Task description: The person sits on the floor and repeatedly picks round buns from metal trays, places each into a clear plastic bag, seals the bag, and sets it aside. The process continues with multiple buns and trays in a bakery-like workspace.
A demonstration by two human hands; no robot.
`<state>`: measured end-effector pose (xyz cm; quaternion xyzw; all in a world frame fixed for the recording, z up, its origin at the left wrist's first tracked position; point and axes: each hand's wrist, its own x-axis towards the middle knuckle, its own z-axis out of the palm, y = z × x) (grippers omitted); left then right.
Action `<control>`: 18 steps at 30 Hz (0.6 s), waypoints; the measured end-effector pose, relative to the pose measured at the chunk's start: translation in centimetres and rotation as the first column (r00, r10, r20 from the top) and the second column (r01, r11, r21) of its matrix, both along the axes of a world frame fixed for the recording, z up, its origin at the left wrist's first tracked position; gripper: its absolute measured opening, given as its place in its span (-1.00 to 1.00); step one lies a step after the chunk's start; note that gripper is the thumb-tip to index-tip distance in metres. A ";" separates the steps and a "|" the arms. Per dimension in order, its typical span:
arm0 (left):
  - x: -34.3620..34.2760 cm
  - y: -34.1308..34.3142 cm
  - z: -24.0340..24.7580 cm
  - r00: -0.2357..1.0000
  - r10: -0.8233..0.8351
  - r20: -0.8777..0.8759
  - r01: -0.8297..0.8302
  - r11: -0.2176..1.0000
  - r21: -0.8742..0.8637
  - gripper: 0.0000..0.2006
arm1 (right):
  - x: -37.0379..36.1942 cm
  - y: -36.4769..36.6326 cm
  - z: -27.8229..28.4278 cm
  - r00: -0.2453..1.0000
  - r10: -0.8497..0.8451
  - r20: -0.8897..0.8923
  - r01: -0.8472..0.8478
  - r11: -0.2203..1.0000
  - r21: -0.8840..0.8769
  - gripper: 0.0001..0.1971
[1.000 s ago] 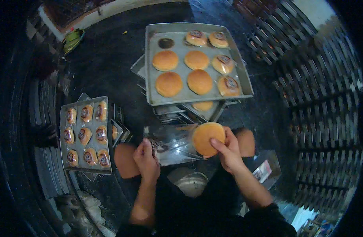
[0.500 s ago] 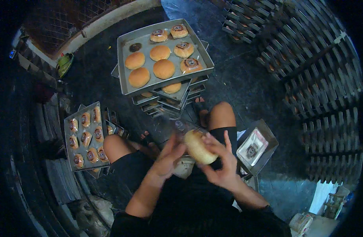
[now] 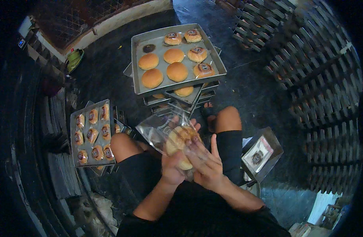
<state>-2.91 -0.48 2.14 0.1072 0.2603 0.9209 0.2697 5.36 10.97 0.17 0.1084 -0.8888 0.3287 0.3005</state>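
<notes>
Clear plastic bag (image 3: 151, 132) around a golden bun (image 3: 176, 143); left hand (image 3: 172, 169) and right hand (image 3: 207, 165) share the grip, holding it between them, nearer than the stacked large tray (image 3: 161, 47); a smaller tray (image 3: 86, 126) sits leftward, an open box (image 3: 273, 153) rightward.

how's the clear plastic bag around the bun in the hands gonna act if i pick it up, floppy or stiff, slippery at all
The clear bag is probably floppy, since its loose end creases beyond the bun. It may be slippery, as the film looks glossy. It's likely very light, seeming thin and see-through.
</notes>
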 end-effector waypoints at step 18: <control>-0.1 0.5 -4.0 0.746 -0.263 0.611 0.221 0.964 0.145 -0.28 | 4.8 8.1 -1.3 0.836 0.390 0.386 -0.033 0.738 -0.674 -0.72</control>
